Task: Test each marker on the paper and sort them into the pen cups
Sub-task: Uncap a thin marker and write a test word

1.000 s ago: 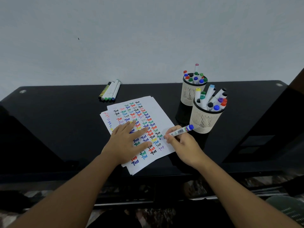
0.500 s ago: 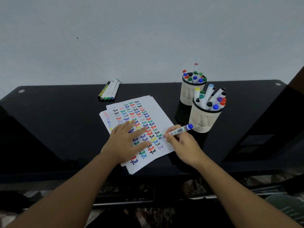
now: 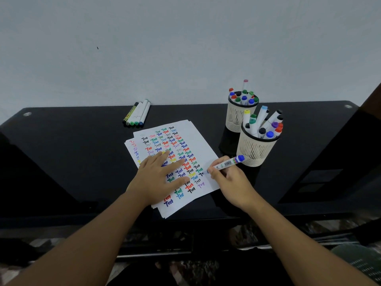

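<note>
Just one head-worn wide-angle view, looking forward and down over the black tabletop [image 3: 61,162] toward the wall [image 3: 185,48], pretty close in.

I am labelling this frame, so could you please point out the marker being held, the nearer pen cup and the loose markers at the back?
blue marker [image 3: 225,163], head view, on its white barrel.
nearer pen cup [image 3: 254,150], head view, on its mesh wall.
loose markers [image 3: 138,113], head view, on the middle barrel.

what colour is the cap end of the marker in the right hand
Blue, on the marker held in the right hand; clearest in the head view.
</note>
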Tool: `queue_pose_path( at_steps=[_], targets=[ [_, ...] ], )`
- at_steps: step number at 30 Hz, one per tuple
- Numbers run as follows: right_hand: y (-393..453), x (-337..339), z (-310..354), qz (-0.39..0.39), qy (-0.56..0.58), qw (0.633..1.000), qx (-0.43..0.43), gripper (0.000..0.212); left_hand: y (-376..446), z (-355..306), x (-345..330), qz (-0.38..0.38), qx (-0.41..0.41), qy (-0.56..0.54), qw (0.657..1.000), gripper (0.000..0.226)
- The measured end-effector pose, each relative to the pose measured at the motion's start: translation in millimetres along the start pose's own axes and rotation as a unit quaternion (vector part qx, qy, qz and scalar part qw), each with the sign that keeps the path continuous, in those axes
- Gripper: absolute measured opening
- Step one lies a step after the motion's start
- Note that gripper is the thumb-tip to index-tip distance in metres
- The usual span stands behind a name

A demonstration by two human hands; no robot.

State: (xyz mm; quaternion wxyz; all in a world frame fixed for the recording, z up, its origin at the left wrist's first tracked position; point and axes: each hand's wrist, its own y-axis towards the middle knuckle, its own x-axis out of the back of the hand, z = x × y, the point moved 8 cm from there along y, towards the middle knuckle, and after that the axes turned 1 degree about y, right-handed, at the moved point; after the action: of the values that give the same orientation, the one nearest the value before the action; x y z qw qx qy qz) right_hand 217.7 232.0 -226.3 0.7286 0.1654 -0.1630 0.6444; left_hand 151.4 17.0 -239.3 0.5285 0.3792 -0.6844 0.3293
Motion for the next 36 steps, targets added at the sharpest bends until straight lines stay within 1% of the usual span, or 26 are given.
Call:
queue_pose_path(
  at_steps=[13,18,26,36],
  targets=[
    [0.9,0.5,-0.8,-0.003,-0.020,1.000,0.009,0.008,1.9,2.1,-2.6,0.006,0.000,0.006,1.000,0.072],
    [1.0,4.5,-4.2,-0.023,0.006,1.000,0.006,0.008,2.6,2.4,-2.1,0.004,0.000,0.003,1.000,0.072],
    [0.1,3.0,1.7,-0.017,-0.027,0.999,0.011,0.009,1.9,2.4,-1.7,-0.001,0.000,-0.002,1.000,0.073],
    [-0.3,4.9,-0.3,-0.021,-0.015,1.000,-0.001,0.010,1.4,0.4,0.3,0.003,0.001,0.000,1.000,0.071]
  ],
)
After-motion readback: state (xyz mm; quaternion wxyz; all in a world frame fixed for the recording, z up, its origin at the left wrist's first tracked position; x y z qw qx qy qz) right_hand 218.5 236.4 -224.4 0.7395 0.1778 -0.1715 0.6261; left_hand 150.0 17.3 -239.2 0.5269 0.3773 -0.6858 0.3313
